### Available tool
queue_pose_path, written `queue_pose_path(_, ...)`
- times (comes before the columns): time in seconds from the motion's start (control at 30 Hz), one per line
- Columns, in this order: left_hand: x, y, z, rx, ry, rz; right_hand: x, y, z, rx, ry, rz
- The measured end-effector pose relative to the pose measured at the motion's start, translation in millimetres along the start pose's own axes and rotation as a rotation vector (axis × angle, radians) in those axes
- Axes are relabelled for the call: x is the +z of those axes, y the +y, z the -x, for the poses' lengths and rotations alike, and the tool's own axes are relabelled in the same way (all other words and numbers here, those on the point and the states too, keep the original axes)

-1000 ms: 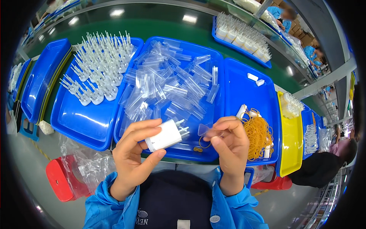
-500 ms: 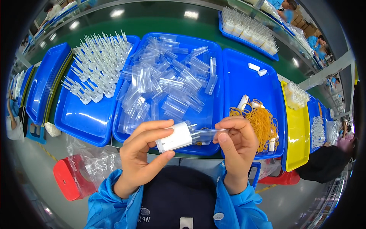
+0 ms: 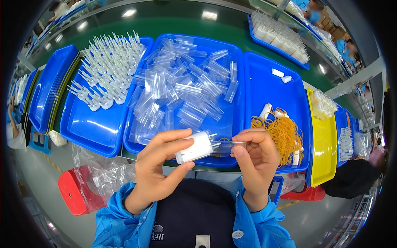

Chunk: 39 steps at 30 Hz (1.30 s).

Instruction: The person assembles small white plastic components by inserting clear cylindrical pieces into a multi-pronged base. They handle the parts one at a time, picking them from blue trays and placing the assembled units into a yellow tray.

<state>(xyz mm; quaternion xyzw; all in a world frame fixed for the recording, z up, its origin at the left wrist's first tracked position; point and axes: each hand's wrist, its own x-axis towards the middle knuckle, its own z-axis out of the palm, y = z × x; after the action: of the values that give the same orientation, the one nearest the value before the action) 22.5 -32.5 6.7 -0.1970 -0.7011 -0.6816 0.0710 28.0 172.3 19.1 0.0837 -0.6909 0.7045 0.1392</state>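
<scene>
In my left hand (image 3: 163,163), thumb and fingers are closed around a white plastic piece (image 3: 197,146) with thin prongs at its right end. A clear plastic sleeve (image 3: 227,145) runs from those prongs to my right hand (image 3: 257,159), which pinches its other end between thumb and forefinger. How far the prongs sit inside the sleeve cannot be made out. Both hands are above the near edge of a blue tray (image 3: 232,124) with many loose clear sleeves (image 3: 194,89). Beside my right hand lies a heap of tan rubber bands (image 3: 285,134).
The rubber bands lie in another blue tray (image 3: 269,89) with a few white pieces (image 3: 277,72). To the left, a blue tray (image 3: 89,132) holds many upright white pronged parts (image 3: 111,62). A yellow tray (image 3: 323,153) stands at right. A red stool (image 3: 72,190) is below left.
My left hand and the white piece have shifted slightly right, closer to my right hand. A shorter stretch of the clear sleeve shows between them. My right hand has barely moved.
</scene>
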Motion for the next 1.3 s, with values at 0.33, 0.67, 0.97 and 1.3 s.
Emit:
queue_pose_path(0.33, 0.4, 3.8, -2.4, 0.165, -0.037, -0.274, 6.3, 7.6, 4.2, 0.015, 0.071, -0.047)
queue_pose_path(0.67, 3.2, 7.0, -3.3, 0.198, -0.056, -0.359, 0.0, 9.6, -4.0, 0.100, -0.005, -0.119)
queue_pose_path(0.97, 0.9, -1.6, -1.2, 0.201, -0.120, -0.173, -12.6, 7.3, -8.5, 0.123, -0.134, -0.290)
queue_pose_path(1.3, 12.3, -4.7, 0.7, 0.203, 0.007, -0.232, 6.2, 7.3, 2.7, 0.017, 0.050, -0.060)
